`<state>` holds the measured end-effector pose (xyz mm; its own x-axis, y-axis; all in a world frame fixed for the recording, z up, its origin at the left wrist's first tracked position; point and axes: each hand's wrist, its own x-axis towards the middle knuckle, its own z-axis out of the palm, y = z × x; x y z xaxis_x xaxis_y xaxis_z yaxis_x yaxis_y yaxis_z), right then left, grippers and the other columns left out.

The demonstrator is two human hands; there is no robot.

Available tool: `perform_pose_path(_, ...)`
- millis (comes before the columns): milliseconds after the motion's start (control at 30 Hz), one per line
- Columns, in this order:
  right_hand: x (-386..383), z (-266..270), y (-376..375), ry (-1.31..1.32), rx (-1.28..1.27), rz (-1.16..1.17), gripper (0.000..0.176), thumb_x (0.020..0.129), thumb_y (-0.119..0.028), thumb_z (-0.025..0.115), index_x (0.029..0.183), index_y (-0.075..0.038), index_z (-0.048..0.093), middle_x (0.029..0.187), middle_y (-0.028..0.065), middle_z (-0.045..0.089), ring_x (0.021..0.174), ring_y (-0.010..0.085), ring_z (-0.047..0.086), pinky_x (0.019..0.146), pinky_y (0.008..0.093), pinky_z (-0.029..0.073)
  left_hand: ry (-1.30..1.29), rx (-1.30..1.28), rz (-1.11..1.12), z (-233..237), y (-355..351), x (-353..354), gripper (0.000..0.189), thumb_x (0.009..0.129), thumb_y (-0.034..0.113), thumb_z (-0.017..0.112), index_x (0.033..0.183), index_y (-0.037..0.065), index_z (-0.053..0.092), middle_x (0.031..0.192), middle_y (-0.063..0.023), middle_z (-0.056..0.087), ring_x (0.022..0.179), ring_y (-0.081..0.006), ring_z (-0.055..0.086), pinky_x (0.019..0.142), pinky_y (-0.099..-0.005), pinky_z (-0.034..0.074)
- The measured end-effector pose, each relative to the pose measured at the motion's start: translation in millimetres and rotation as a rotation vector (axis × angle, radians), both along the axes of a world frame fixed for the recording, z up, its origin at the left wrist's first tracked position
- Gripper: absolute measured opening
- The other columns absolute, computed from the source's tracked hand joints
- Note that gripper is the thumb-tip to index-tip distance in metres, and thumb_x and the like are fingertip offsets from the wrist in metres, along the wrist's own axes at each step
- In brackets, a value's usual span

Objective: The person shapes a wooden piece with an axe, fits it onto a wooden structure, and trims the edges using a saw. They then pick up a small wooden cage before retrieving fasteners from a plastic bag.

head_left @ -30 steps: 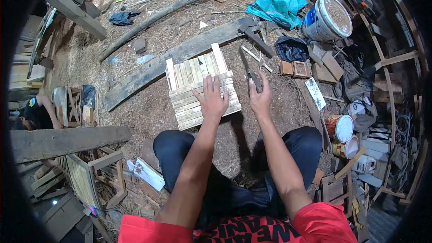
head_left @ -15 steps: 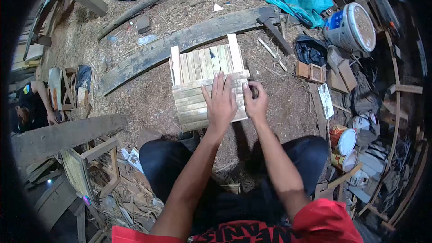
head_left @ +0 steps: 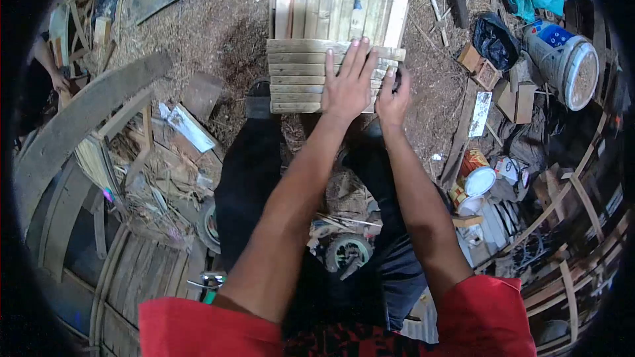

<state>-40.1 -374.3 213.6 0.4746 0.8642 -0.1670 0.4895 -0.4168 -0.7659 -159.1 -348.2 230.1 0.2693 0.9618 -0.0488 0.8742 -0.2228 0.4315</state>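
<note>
A slatted wooden piece (head_left: 301,76), shaped like a small chair, is in front of me at the top middle. Pale slats run crosswise on its near part. Behind them, upright slats fill the space between two lighter posts. My left hand (head_left: 347,89) lies flat on the crosswise slats with its fingers spread. At the right edge of the same slats, my right hand (head_left: 393,99) is curled, fingertips right at the slat ends. A dark spot shows between its thumb and forefinger, and I cannot tell what it is.
Shavings cover the ground. To the right are a large paint bucket (head_left: 574,66), a black plastic bag (head_left: 495,43), small wood blocks (head_left: 479,66) and paint cans (head_left: 477,178). On the left a long plank (head_left: 99,102) lies near another person's arm (head_left: 49,69). A wheel-like round object (head_left: 348,252) is below.
The view has shifted, so the slatted piece and my hands appear higher and slightly to the right. My legs look straighter. Both hands keep nearly the same places on the slats.
</note>
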Motion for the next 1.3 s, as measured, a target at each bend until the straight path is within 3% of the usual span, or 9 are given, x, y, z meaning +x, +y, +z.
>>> perform_pose_path(233,10,-9,-1,-0.032,-0.095,0.134,0.037,0.101,-0.034,0.047,0.103,0.000,0.061,0.093,0.0276,0.066,0.087,0.0475,0.062,0.075,0.0500,0.048,0.109,-0.032,0.018,0,1,6,0.052,0.094,0.024,0.050,0.145,0.021,0.047,0.159,0.0006,0.033,0.146,-0.0151,0.029,0.118,-0.0585,0.015)
perform_pose_path(367,5,-6,2,0.049,-0.090,0.156,0.038,0.102,-0.036,0.047,0.107,-0.001,0.060,0.095,0.0284,0.066,0.089,0.0480,0.063,0.078,0.0504,0.049,0.020,0.057,0.055,-11,1,-2,0.053,0.092,0.025,0.050,0.145,0.019,0.047,0.157,-0.0021,0.037,0.146,-0.0189,0.032,0.119,-0.0580,0.014)
perform_pose_path(567,0,8,20,0.079,-0.150,0.231,0.039,0.103,-0.037,0.046,0.114,-0.001,0.058,0.105,0.0297,0.064,0.097,0.0475,0.061,0.085,0.0500,0.047,-0.075,0.108,0.099,-2,11,-14,0.054,0.089,0.017,0.051,0.143,0.019,0.049,0.155,-0.0027,0.040,0.142,-0.0228,0.038,0.118,-0.0565,0.019)
perform_pose_path(667,0,11,20,0.111,-0.144,0.262,0.039,0.102,-0.036,0.050,0.111,0.001,0.058,0.103,0.0312,0.063,0.096,0.0474,0.061,0.085,0.0507,0.046,0.036,0.112,0.107,0,7,-13,0.055,0.093,0.023,0.051,0.147,0.024,0.043,0.157,0.0031,0.037,0.145,-0.0129,0.031,0.122,-0.0513,0.014)
perform_pose_path(800,13,10,15,-0.074,-0.111,0.314,0.044,0.102,-0.041,0.050,0.105,0.002,0.059,0.095,0.0260,0.066,0.089,0.0390,0.063,0.083,0.0463,0.047,0.038,0.125,0.259,2,-2,-10,0.050,0.095,0.017,0.050,0.145,0.020,0.044,0.157,-0.0026,0.037,0.146,-0.0207,0.032,0.120,-0.0531,0.021)
perform_pose_path(1000,44,24,-40,-0.079,0.056,0.327,0.035,0.104,-0.031,0.048,0.109,0.002,0.058,0.095,0.0215,0.063,0.090,0.0309,0.060,0.083,0.0422,0.046,-0.538,0.059,0.534,16,-93,-21,0.043,0.097,0.011,0.047,0.139,0.002,0.048,0.147,-0.0178,0.047,0.138,-0.0336,0.042,0.119,-0.0481,0.026)
perform_pose_path(1133,53,64,-93,0.090,0.028,0.321,0.031,0.107,-0.025,0.040,0.117,0.002,0.054,0.102,0.0133,0.059,0.094,0.0197,0.053,0.087,0.0366,0.044,-0.631,-0.014,0.689,58,-185,-45,0.030,0.094,0.005,0.054,0.122,-0.001,0.060,0.127,-0.0223,0.061,0.121,-0.0398,0.056,0.103,-0.0465,0.044)
perform_pose_path(1233,33,131,-117,-0.132,0.103,0.527,0.028,0.105,-0.020,0.044,0.115,0.004,0.056,0.107,0.0223,0.059,0.103,0.0367,0.057,0.092,0.0451,0.043,-0.616,-0.022,0.872,111,-227,-63,0.028,0.094,0.005,0.054,0.120,0.000,0.061,0.118,-0.0220,0.064,0.113,-0.0396,0.060,0.098,-0.0449,0.047)
perform_pose_path(1300,17,158,-129,-0.054,0.109,0.558,0.029,0.103,-0.019,0.047,0.117,0.005,0.055,0.109,0.0226,0.059,0.103,0.0372,0.056,0.092,0.0443,0.042,-0.604,0.018,0.943,136,-240,-74,0.027,0.094,0.004,0.054,0.120,0.000,0.061,0.115,-0.0215,0.065,0.110,-0.0393,0.061,0.096,-0.0441,0.048)
